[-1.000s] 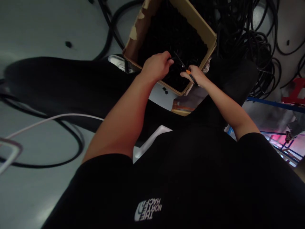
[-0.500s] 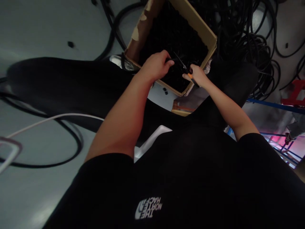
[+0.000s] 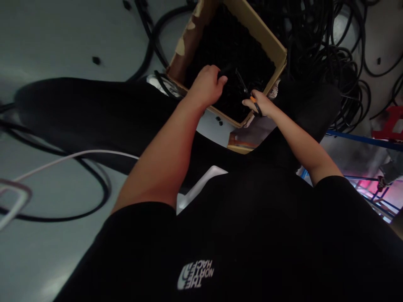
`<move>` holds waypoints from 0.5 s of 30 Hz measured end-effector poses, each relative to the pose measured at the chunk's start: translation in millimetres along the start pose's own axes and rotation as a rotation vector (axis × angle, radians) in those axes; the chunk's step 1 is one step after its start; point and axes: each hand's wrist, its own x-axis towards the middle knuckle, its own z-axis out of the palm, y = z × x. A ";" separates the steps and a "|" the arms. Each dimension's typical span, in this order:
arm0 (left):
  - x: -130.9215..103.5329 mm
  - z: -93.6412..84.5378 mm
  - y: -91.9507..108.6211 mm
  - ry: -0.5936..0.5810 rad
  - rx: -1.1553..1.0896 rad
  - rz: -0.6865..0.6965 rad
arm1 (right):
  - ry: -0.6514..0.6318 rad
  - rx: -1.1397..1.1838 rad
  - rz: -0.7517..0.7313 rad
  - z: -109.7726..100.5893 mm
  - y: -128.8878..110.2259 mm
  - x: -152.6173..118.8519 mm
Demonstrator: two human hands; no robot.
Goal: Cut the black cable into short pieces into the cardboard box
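Note:
My left hand (image 3: 206, 87) is closed around a black cable (image 3: 224, 71), whose end sticks out past the thumb over the box. My right hand (image 3: 262, 104) grips scissors (image 3: 242, 82) with orange and black handles, the blades pointing up and toward the cable's end. A small gap seems to lie between blades and cable, though the dark background makes it hard to tell. Both hands are above the near side of an open cardboard box (image 3: 266, 31). Inside it lies a heap of small black pieces (image 3: 233, 40), too dark to make out singly.
Tangled black cables (image 3: 338, 71) lie on the floor at the right. More black cable (image 3: 102, 176) loops at the left, near a white cord (image 3: 78, 154). Small black pieces (image 3: 96, 61) are scattered on the floor. A red object (image 3: 392, 123) and blue bars (image 3: 362, 140) stand at the right.
The scissors have turned slightly, their blades now pointing more steeply away from me. More of the cable shows beyond my left hand, which has barely moved.

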 end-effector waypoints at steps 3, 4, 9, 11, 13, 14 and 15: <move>2.9 5.9 -2.6 -0.028 0.009 0.016 | -0.074 0.050 -0.080 5.7 0.5 -1.8; 3.4 7.8 -3.4 -0.046 0.020 0.027 | -0.081 0.047 -0.103 7.2 -0.2 -1.6; 6.1 13.0 -7.3 -0.113 0.080 0.103 | -0.073 0.002 -0.077 10.8 -8.5 1.3; 7.2 13.5 -9.1 -0.114 0.087 0.134 | -0.072 -0.021 -0.045 10.9 -11.7 2.0; 7.4 13.9 -10.7 -0.110 0.085 0.160 | -0.077 -0.033 -0.022 10.2 -13.9 1.7; 7.1 14.2 -11.2 -0.109 0.084 0.168 | -0.079 -0.035 -0.015 9.6 -14.5 1.1; 6.6 14.6 -11.5 -0.111 0.084 0.171 | -0.081 -0.035 -0.011 8.8 -15.0 0.3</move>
